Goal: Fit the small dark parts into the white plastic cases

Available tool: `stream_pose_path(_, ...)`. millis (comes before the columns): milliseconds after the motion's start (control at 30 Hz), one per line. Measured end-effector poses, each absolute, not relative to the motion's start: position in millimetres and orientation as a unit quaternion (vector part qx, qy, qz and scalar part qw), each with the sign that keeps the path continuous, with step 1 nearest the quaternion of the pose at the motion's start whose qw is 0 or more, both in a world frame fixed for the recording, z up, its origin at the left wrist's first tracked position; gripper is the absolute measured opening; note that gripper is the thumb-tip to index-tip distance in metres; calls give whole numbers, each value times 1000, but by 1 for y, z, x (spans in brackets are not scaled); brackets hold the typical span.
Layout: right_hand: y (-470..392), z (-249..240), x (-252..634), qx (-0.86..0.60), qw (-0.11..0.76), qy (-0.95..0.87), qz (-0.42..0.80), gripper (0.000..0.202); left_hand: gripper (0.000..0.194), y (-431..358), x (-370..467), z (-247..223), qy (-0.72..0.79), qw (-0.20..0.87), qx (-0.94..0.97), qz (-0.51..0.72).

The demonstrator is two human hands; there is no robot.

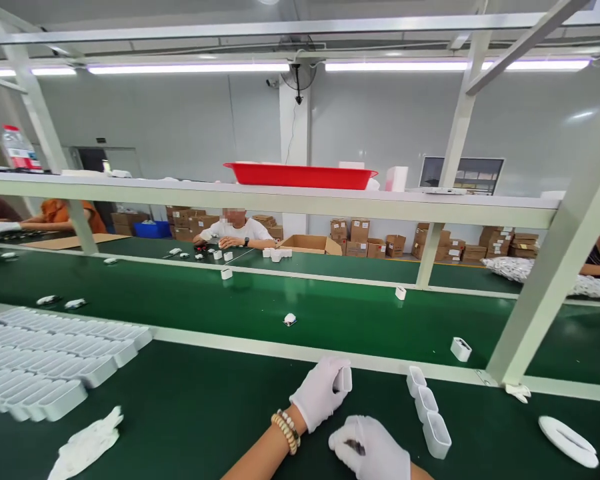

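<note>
My left hand, in a white glove, is closed around a small white plastic housing held just above the green work surface. Lower and to the right, my gloved right hand has its fingers curled together. A small dark patch shows between those fingers; what it is I cannot make out. To the right of my hands, three open-topped white housings stand in a line, touching or nearly touching.
Rows of white housings cover the left side, near a loose white glove. A white oval ring lies at right beside a slanted post. Beyond a rail, a green conveyor belt carries scattered parts. A co-worker sits opposite.
</note>
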State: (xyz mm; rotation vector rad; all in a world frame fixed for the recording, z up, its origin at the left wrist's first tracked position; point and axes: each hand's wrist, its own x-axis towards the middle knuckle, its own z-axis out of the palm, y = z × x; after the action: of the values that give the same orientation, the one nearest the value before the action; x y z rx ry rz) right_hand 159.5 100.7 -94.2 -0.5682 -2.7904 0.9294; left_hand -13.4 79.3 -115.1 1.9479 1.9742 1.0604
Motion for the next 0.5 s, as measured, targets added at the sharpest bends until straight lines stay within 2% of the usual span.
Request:
stream_pose_path(167, 100, -90, 162, -228, 69, -916, 324, 34, 52, 77, -13, -104, 676, 121, 653, 320)
stream_pose_path(300, 108, -87, 165, -293, 67, -853, 427, 42, 53, 80, -14, -98, 666, 121, 656, 334)
stream_pose_path(367, 115, -79, 163, -304, 108, -836, 443, 41, 46, 83, -13, -97, 661, 118, 657, 344)
stream_pose_path(433, 126, -64, 153, -293, 168, -855, 394, 33, 31, 86, -11, -97, 655, 118, 656, 356)
stream_pose_path(500, 138, -47, 134, -286, 219, -875, 324, 31, 31, 89, -10, -99, 652, 126, 651, 369)
